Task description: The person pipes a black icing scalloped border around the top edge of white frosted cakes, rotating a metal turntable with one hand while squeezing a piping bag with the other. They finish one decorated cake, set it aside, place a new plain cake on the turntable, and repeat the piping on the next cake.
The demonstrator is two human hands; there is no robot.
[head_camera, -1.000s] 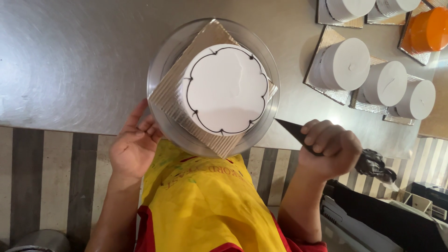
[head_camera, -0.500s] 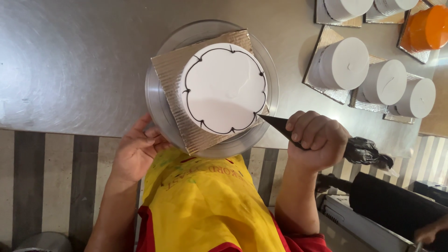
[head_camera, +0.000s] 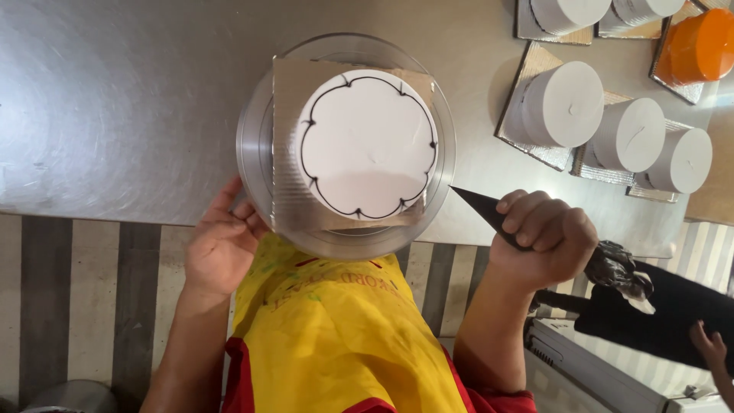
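A round white cake (head_camera: pixel 367 141) with a thin black scalloped line on top sits on a square silver board (head_camera: pixel 287 138). The board rests on a round metal turntable (head_camera: pixel 256 122) at the near edge of the steel table. My left hand (head_camera: pixel 222 245) touches the turntable's rim at the lower left, fingers spread. My right hand (head_camera: pixel 547 241) grips a black piping bag (head_camera: pixel 482 206). Its tip points toward the cake and stays a little off the turntable's right side.
Three white cakes on silver boards (head_camera: pixel 562 103) (head_camera: pixel 631 134) (head_camera: pixel 684 160) stand to the right. An orange cake (head_camera: pixel 699 42) and more white cakes sit at the far right corner. Another person's hand (head_camera: pixel 711 344) shows at the lower right. The floor is striped.
The turntable has turned, so the board's corners now sit square to me. My left hand stayed on the rim. My right hand drew the piping bag back from the cake.
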